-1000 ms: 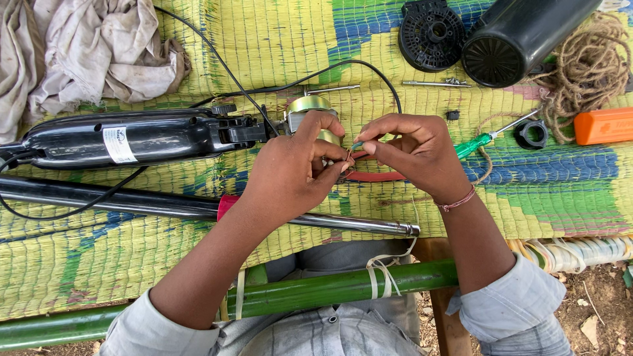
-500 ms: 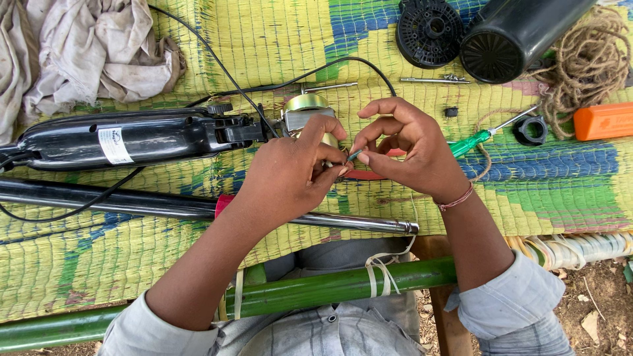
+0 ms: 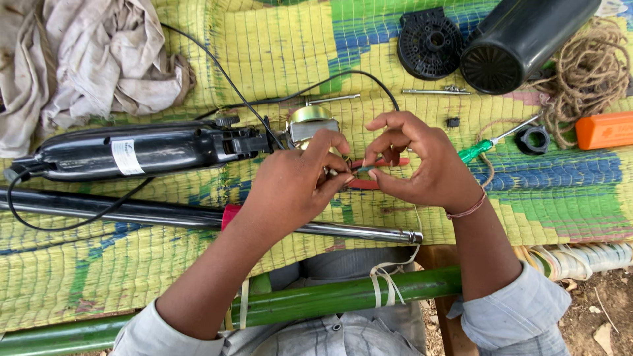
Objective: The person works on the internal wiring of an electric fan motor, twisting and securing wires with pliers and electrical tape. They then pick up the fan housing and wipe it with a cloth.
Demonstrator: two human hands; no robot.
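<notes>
Head view: both hands, left hand and right hand, pinch a thin wire, its ends hidden by fingers.

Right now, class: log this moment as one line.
left hand: pinching thin wire | right hand: pinching same wire | beneath: woven mat | nearby: green screwdriver

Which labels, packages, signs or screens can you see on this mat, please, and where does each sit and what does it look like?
Label: a small white rectangular sticker with dark print, on the side of the long black tool body lying left of the left hand.
Orange case: a flat rectangular orange box with faint embossed marks, at the right edge beside the coil of rope.
No signs or screens in view.
</notes>
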